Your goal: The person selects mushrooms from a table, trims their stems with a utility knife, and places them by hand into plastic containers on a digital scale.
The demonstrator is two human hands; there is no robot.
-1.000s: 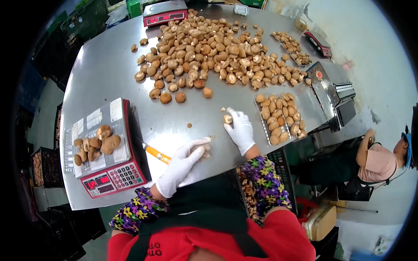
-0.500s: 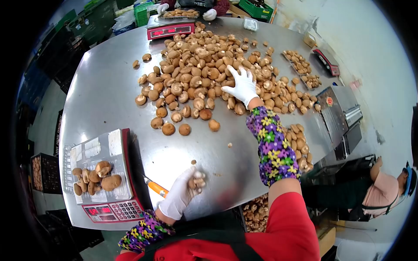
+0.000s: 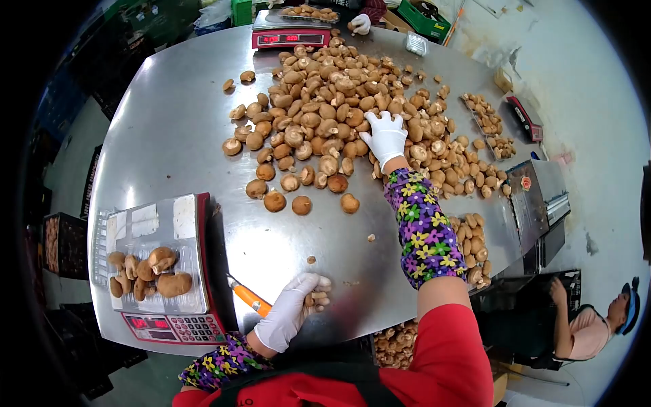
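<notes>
While at R hand (image 3: 386,140), mushroom pile (image 3: 325,110) beyond L (image 3: 290,311).

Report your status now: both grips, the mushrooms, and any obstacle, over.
Left grip closed around small pale pieces. Right grip at the mushroom pile, hold unclear. Orange-handled tool beside left grip; nothing seen blocking right.

Metal tbl (image 3: 173,146) w/ big mushroom pile (image 3: 342,112) — red scale (image 3: 182,220) near L, 2nd scale (image 3: 290,39) far side, orange-handled tool (image 3: 251,299).
</notes>
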